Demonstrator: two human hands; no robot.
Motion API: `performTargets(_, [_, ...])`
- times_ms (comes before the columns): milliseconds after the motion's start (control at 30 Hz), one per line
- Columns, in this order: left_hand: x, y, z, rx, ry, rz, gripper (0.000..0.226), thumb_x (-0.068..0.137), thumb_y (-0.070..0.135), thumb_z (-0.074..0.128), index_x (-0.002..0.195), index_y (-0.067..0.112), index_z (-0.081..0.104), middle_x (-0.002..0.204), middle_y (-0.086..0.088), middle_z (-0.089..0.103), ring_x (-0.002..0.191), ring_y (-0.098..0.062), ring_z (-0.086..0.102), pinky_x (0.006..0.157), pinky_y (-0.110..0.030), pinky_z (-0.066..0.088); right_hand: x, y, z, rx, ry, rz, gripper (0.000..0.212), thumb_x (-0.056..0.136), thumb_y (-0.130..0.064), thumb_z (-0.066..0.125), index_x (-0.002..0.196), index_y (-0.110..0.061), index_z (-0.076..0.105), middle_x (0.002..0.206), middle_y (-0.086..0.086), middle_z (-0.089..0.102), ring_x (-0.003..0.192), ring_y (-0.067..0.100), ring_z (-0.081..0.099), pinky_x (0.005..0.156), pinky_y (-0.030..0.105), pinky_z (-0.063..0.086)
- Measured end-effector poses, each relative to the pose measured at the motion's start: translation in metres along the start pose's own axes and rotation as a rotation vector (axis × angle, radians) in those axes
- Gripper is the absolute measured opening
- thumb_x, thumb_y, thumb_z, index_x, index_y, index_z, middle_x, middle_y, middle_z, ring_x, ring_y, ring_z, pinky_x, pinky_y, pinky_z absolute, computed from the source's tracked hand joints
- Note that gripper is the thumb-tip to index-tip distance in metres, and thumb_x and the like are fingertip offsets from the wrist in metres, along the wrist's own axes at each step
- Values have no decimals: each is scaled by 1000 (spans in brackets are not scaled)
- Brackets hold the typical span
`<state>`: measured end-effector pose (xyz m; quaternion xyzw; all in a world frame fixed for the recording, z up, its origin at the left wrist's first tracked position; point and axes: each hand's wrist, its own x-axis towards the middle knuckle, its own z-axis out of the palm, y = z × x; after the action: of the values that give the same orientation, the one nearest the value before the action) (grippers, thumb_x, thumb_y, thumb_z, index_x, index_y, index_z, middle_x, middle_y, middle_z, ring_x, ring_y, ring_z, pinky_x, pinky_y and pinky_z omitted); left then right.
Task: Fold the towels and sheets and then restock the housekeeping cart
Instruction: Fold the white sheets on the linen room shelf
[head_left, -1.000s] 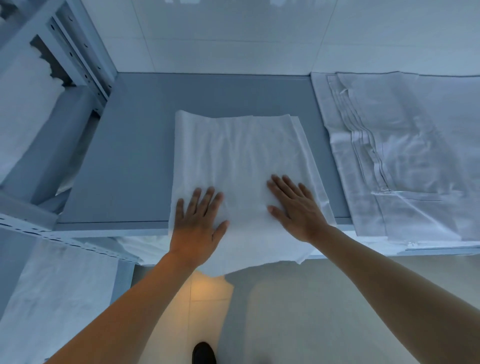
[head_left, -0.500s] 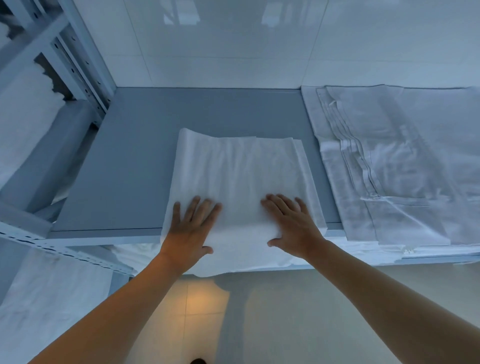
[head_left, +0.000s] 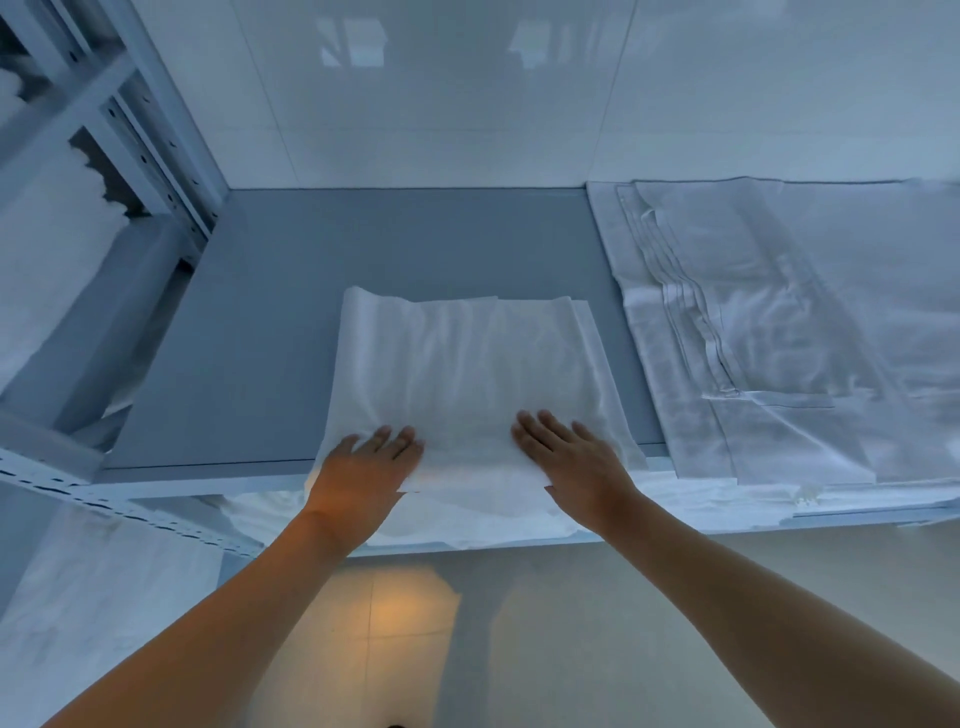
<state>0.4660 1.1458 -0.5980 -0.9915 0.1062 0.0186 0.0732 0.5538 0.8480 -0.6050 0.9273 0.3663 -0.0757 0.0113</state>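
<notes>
A: Where's the folded sheet (head_left: 467, 374)?
B: White, lying on the grey surface (head_left: 249, 332), centre of frame. Its near edge hangs over the front lip of the surface; how far the overhang goes is hard to read, since it blends into more white cloth below.

A: Left hand (head_left: 363, 467)?
B: At 7 o'clock on the sheet, palm down, right at the near edge. Fingers look a bit bent at the tips, thumb hidden under the palm side. Can't tell if it pinches the cloth or only presses it.

A: Right hand (head_left: 576, 457)?
B: At 5 o'clock on the sheet, flat, fingers straight and together, pressing the cloth. Nothing gripped. Thumb side is hard to make out.

A: What else?
B: A pile of white linens (head_left: 779, 338) at 3 o'clock from the sheet, near it but apart, with grey surface showing between. The pile is cut off by the right frame edge and overhangs the front. Layer count unclear, several stitched hems show.

A: Left side?
B: A white metal rack (head_left: 130, 119) at 10 o'clock, cut off by the frame edge, with white bundled stuff (head_left: 47, 244) inside. Can't say if towels or bags. A lower shelf rail (head_left: 104, 499) at 8 o'clock, more white fabric under it, blurred.

A: Back?
B: A glossy white tiled wall (head_left: 467, 104) at 12 o'clock, with blurry reflections.
</notes>
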Motion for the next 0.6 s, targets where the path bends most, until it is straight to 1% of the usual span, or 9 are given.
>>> performTargets(33, [-3, -2, -11, -10, -21, 18, 62, 76, 40, 89, 132, 27, 66, 132, 3, 69, 111, -20, 72, 86, -34, 57, -2, 0, -9, 25, 10, 6, 79, 87, -19, 75, 157, -21, 38, 166, -2, 34, 149, 23, 38, 106, 43, 48])
performTargets(67, [-5, -5, -21, -10, -29, 39, 54, 66, 43, 95, 112, 28, 73, 101, 7, 76, 82, -17, 75, 63, -26, 54, -3, -1, -19, 33, 24, 15, 65, 86, -17, 74, 147, -23, 51, 152, -3, 53, 137, 23, 54, 93, 39, 55])
performTargets(100, [-6, -10, -32, -18, -10, 39, 49, 59, 47, 97, 96, 29, 73, 77, 11, 71, 59, -16, 69, 49, -21, 42, -2, -2, -32, 5, 34, 27, 52, 86, -18, 71, 136, -25, 57, 134, -5, 66, 120, 23, 65, 82, 36, 56])
performTargets(133, [-4, -16, -45, -18, 13, 25, 46, 57, 50, 97, 88, 29, 70, 65, 11, 64, 49, -16, 63, 45, -18, 33, 0, -3, -48, -40, 43, 37, 44, 87, -20, 67, 130, -27, 58, 119, -7, 70, 106, 23, 69, 75, 33, 55])
performTargets(167, [0, -23, -59, -13, 36, 9, 45, 60, 54, 95, 86, 28, 69, 62, 10, 61, 46, -17, 61, 44, -18, 31, 5, -3, -64, -80, 54, 46, 41, 88, -21, 65, 127, -28, 57, 112, -8, 71, 98, 23, 70, 72, 32, 53])
performTargets(267, [25, -55, -112, -15, 166, -28, 42, 75, 57, 83, 98, 25, 71, 75, 6, 68, 59, -24, 69, 47, -26, 44, 32, -1, -131, -129, 156, 85, 40, 88, -25, 64, 127, -29, 57, 111, -6, 70, 99, 27, 70, 73, 33, 50])
performTargets(400, [72, -100, -202, -43, 371, -111, 47, 86, 62, 69, 117, 26, 69, 102, 1, 74, 87, -29, 74, 65, -34, 53, 75, 9, -231, -188, 344, 157, 42, 87, -23, 66, 128, -28, 58, 112, -3, 70, 101, 28, 70, 76, 35, 54])
performTargets(500, [88, -118, -250, -4, 577, -147, 36, 87, 34, 75, 121, 23, 68, 108, -7, 74, 90, -37, 72, 70, -44, 57, 91, 16, -286, -245, 547, 167, 47, 80, -13, 63, 126, -24, 60, 113, 0, 71, 99, 30, 69, 73, 34, 51])
performTargets(600, [84, -120, -264, 31, 867, -128, 41, 79, 9, 66, 119, 20, 69, 108, -6, 74, 91, -36, 70, 75, -44, 54, 91, 14, -307, -243, 817, 74, 50, 68, -3, 60, 116, -16, 66, 104, 2, 73, 89, 31, 68, 69, 36, 51])
